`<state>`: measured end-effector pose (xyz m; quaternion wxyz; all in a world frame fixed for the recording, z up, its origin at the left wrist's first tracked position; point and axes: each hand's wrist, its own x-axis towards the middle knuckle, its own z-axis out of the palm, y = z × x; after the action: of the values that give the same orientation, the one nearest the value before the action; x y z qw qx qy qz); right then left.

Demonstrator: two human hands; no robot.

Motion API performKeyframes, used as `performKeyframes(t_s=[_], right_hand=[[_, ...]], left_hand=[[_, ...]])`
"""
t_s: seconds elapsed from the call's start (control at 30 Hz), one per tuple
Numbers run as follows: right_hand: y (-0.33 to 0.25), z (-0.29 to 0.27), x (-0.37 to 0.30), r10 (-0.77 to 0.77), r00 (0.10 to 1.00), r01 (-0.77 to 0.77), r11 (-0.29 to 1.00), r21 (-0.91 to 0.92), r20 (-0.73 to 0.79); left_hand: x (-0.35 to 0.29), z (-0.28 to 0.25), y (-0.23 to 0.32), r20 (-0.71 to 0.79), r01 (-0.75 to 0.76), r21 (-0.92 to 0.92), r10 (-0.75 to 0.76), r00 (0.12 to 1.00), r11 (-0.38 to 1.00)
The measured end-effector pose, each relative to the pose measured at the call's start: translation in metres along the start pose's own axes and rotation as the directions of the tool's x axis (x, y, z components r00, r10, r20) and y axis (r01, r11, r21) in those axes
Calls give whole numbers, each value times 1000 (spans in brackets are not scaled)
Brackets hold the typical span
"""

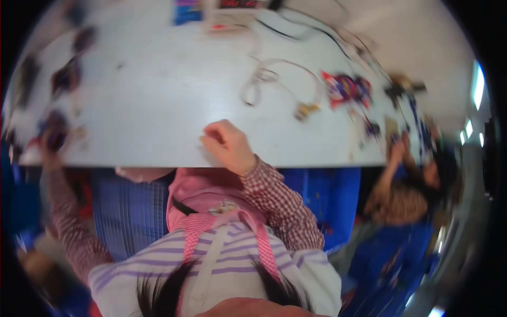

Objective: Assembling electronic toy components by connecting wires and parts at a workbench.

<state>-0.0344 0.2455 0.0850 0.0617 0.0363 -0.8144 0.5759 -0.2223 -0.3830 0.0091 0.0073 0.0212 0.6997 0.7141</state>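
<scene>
My right hand [229,145] is over the front part of the white table [158,95], near its middle. Its fingers are curled in, the thumb lies a little apart from them, and nothing shows in the grasp. Far to the left, my left hand [50,150] reaches the table's front edge. It is at a dark blue and red bundle [55,129], whose kind is lost in the blur. Motion smears the left fingers, so their grip is hidden. Both forearms wear red-and-white checked sleeves.
A pale cord [259,79] lies looped toward a small brass-coloured piece [305,111]. Right of it is a red-and-purple packet [346,91]. A device with a red display [235,16] stands at the back. Another person [404,203] works at the right. Blue crates [129,206] sit below the table edge.
</scene>
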Motion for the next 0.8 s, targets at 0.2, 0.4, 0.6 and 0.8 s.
performKeyframes(t_s=[0.2,0.4,0.6,0.8], right_hand=[[-4,-44,-58,136,956,-183,969,-168,-259],[16,-106,-93,263,874,-278,960,24,-409],[42,-223,-101,336,589,-325,931,166,-735],[61,-334,-34,0,664,-293,920,-261,-747]], left_hand=[[148,52,19,-496,425,310,-237,835,850],[199,-142,-3,-264,10,830,376,888,558],[124,60,36,-462,376,885,616,638,274],[-5,506,157,674,-618,283,306,672,734]])
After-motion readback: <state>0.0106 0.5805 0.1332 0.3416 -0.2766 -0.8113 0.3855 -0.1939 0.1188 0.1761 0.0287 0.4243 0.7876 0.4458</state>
